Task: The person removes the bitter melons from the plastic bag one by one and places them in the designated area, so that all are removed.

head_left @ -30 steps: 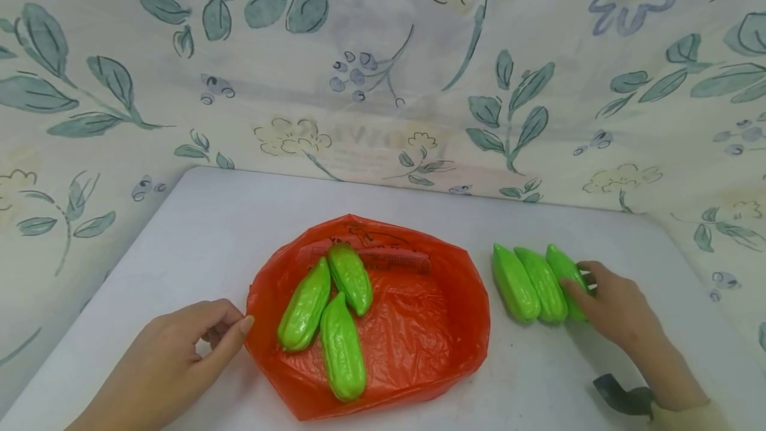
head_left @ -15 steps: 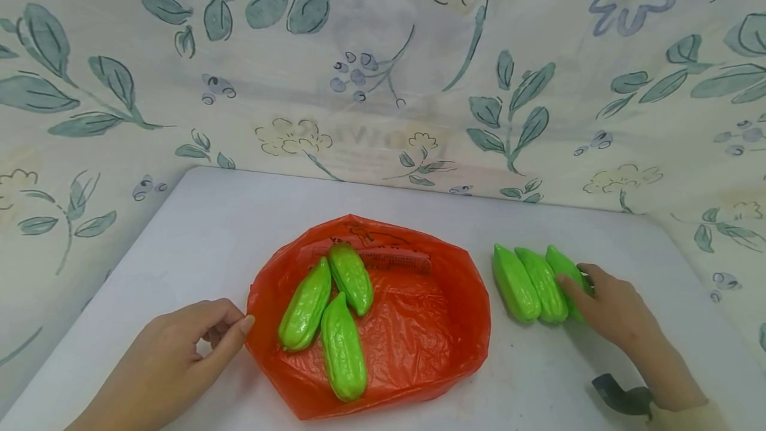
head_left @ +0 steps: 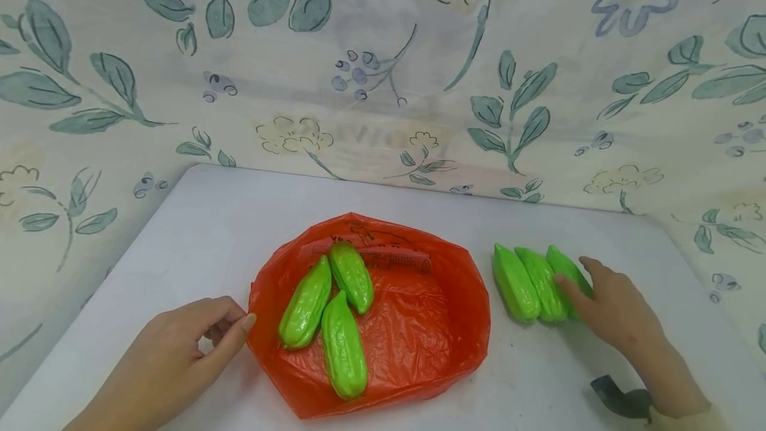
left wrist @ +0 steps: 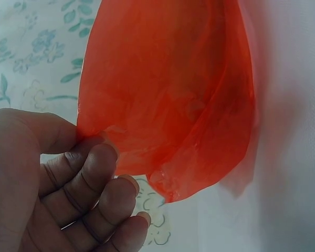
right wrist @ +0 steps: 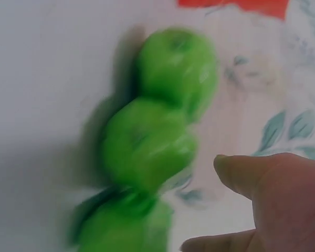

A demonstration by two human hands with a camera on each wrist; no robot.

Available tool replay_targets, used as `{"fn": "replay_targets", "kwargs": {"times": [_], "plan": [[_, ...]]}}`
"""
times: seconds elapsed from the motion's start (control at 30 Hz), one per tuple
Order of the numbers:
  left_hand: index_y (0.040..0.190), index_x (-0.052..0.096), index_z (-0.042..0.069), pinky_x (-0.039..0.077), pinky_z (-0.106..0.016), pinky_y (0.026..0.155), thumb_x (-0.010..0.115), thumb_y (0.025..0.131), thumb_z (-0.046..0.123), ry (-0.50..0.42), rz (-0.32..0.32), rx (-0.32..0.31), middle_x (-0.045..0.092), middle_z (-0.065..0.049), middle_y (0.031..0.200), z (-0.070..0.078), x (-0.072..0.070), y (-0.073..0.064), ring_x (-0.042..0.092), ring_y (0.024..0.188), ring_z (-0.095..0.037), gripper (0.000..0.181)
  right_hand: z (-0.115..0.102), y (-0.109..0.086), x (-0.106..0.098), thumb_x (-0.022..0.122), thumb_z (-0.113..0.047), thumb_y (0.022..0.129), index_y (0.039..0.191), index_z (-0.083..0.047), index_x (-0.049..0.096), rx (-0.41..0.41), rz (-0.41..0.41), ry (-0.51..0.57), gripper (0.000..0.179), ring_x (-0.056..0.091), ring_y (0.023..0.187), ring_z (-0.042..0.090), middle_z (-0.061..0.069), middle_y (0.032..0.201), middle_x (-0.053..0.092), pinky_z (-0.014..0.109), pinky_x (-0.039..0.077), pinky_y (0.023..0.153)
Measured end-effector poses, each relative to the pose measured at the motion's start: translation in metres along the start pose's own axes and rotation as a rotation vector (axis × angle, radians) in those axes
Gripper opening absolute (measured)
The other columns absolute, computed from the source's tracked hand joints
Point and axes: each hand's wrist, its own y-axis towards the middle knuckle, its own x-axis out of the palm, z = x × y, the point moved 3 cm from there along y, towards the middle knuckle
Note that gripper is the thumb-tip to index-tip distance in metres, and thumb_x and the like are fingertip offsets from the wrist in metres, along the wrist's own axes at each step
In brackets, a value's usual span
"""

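A red plastic bag lies spread with its mouth up on the table. Inside, towards its left side, rest three glossy green, ridged gourd-like vegetables. My left hand pinches the bag's left rim between thumb and index finger, while the other fingers curl loosely, as the left wrist view shows. To the right of the bag, three more green gourds lie side by side. Over the rightmost gourd hovers my right hand, thumb and fingers spread apart. In the right wrist view, thumb and finger stand clear of the gourds.
The white table ends at a floral-patterned cloth hanging behind and at the sides. A dark strap piece sticks out at my right wrist.
My right hand's fingers have lifted and spread slightly away from the rightmost gourd. The left hand and the bag have stayed put.
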Motion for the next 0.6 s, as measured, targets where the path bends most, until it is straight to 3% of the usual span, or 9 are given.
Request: {"fn": "replay_targets", "kwargs": {"times": [0.2,0.47,0.6], "plan": [[0.096,0.068,0.025,0.052,-0.021,0.064,0.077,0.096,0.03,-0.002,-0.018,-0.016,0.057,0.018,0.077,0.0,0.0,0.001,0.053,0.073,-0.004,0.01,-0.035,-0.013,-0.012,0.052,-0.063,0.103,0.151,0.009,0.042,-0.057,0.058,0.04,0.087,0.044,0.133,0.057,0.037,0.146,0.049,0.074,0.04,0.102],[0.093,0.067,0.029,0.051,-0.021,0.062,0.076,0.097,0.029,-0.005,0.02,0.018,0.055,0.02,0.075,0.002,-0.002,-0.001,0.051,0.072,-0.002,0.01,-0.092,-0.036,-0.02,0.061,-0.059,0.1,0.15,-0.006,0.051,-0.175,0.143,0.077,0.073,0.055,0.118,0.04,0.021,0.141,0.057,0.062,0.055,0.09],[0.093,0.067,0.029,0.051,-0.022,0.063,0.076,0.097,0.029,0.0,0.02,0.021,0.055,0.021,0.076,0.002,-0.002,-0.002,0.051,0.073,-0.002,0.01,-0.12,-0.043,-0.02,0.07,-0.05,0.098,0.145,-0.01,0.057,-0.287,0.189,0.076,0.063,0.057,0.122,0.037,0.014,0.139,0.062,0.065,0.049,0.1]]}}
